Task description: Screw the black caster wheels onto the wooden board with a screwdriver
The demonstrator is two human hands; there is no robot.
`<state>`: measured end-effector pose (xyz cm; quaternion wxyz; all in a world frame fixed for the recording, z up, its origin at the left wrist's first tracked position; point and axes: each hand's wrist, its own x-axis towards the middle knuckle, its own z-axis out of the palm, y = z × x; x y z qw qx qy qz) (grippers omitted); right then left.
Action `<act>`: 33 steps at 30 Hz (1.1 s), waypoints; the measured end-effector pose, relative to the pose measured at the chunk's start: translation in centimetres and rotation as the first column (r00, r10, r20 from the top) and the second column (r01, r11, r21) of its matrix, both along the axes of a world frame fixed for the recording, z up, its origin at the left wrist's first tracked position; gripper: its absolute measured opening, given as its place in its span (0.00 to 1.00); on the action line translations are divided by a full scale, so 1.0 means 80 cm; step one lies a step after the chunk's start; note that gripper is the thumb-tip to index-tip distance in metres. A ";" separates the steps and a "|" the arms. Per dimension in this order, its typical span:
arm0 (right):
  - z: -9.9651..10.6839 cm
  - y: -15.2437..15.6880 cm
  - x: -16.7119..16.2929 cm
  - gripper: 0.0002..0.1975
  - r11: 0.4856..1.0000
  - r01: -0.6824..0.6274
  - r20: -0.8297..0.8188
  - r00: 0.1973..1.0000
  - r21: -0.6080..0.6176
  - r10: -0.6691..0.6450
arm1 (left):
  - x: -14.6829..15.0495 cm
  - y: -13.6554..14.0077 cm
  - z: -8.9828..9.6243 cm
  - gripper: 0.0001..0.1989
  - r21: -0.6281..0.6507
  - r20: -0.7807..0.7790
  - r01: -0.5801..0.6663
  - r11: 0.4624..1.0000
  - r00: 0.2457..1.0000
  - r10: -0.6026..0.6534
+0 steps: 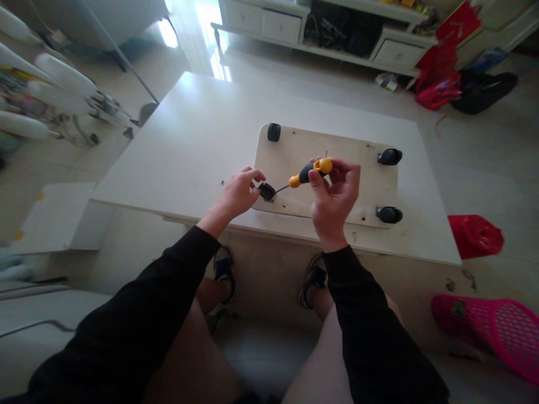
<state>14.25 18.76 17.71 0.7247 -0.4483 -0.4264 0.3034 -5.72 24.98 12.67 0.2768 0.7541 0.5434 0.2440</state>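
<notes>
A pale wooden board (pixel 332 174) lies flat with black caster wheels at its corners. My left hand (pixel 240 193) has its fingers and thumb closed on the near-left caster (pixel 266 191). In my right hand (pixel 336 196) is a yellow and black screwdriver (pixel 309 171), its shaft slanting down to the left. The screwdriver's tip meets the base of that near-left caster; the screw there is too small to make out. The far-left caster (pixel 273 132), the far-right caster (pixel 389 156) and the near-right caster (pixel 389 214) stand on the board untouched.
The board rests on a white table (pixel 189 146). A red plastic stool (pixel 475 235) is beyond its right end, with a pink mesh basket (pixel 492 325) nearer me. White cabinets (pixel 280 27) stand across the floor. A white box (pixel 63 216) sits at left.
</notes>
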 end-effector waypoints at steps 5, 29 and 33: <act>-0.030 0.016 0.006 0.18 0.987 -0.017 0.132 0.991 0.162 -0.005 | 0.002 0.010 -0.006 0.14 0.034 0.051 -0.005 0.999 0.999 0.004; -0.036 0.023 0.000 0.16 0.995 -0.073 0.239 0.970 0.064 0.055 | 0.011 0.014 -0.005 0.09 0.049 0.066 -0.014 0.999 0.998 0.011; -0.034 0.024 0.000 0.16 0.996 -0.081 0.257 0.964 0.037 0.068 | 0.008 0.018 -0.008 0.08 0.036 0.031 -0.075 0.997 0.997 0.074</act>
